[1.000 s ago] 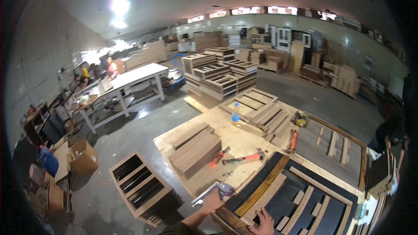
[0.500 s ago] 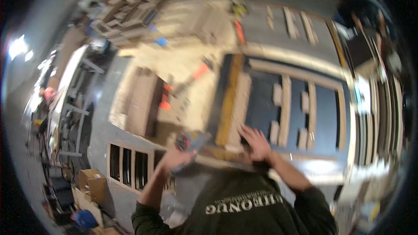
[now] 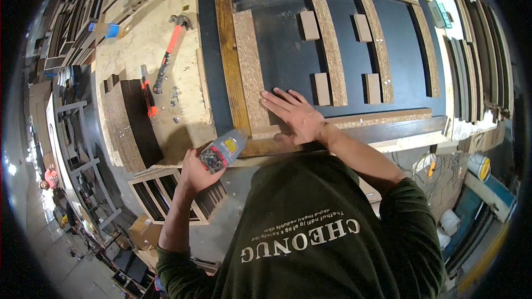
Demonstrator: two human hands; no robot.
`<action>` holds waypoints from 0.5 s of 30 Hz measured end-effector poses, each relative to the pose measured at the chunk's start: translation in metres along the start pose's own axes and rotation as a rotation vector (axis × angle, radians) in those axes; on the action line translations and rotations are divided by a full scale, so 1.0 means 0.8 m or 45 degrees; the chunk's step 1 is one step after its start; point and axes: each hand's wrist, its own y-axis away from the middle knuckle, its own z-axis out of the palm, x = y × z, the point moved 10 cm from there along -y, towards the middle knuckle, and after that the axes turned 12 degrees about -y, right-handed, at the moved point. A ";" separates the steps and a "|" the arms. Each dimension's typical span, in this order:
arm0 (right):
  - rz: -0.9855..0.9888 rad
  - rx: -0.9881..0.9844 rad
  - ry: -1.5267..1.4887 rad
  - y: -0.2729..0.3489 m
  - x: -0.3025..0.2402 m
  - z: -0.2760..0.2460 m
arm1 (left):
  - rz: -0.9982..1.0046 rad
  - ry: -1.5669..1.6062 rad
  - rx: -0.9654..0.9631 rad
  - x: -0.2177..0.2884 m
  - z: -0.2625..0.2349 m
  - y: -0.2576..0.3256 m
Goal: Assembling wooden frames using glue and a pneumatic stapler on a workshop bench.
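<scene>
My left hand is wrapped round a clear plastic bottle with a red and yellow label. Small dark pieces show inside it, too small to name. The bottle is tilted at the near left corner of a black panel. My right hand lies with fingers spread at the panel's near edge, its fingertips on or beside an upright particleboard strip. A brown stained wood strip runs left of that. More particleboard strips and small blocks lie across the panel.
On the light plywood table, left of the panel, lie a claw hammer, an orange-handled tool and scattered small metal bits. A stack of particleboard pieces stands at the left edge. A blue-capped bottle lies farther back.
The view has shifted and sharpened, with the panel now higher in it. My left hand still holds the bottle; my right hand stays spread by the particleboard strip's near end.
</scene>
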 end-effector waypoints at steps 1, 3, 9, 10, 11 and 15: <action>-0.004 0.001 -0.019 -0.001 -0.002 0.002 | -0.009 -0.003 -0.024 -0.005 0.004 -0.006; -0.013 0.016 -0.038 -0.004 -0.004 0.001 | 0.015 -0.016 -0.197 -0.014 0.025 -0.012; 0.034 0.027 -0.036 -0.010 0.005 0.003 | 0.129 -0.093 -0.286 0.055 -0.015 -0.050; 0.024 0.035 -0.049 -0.010 0.005 0.003 | 0.123 -0.140 -0.319 0.053 -0.011 -0.053; 0.037 0.036 -0.054 -0.010 0.008 0.003 | 0.130 -0.141 -0.331 0.054 -0.009 -0.054; 0.021 0.047 -0.007 -0.011 0.010 0.003 | 0.150 -0.242 -0.239 0.052 -0.015 -0.056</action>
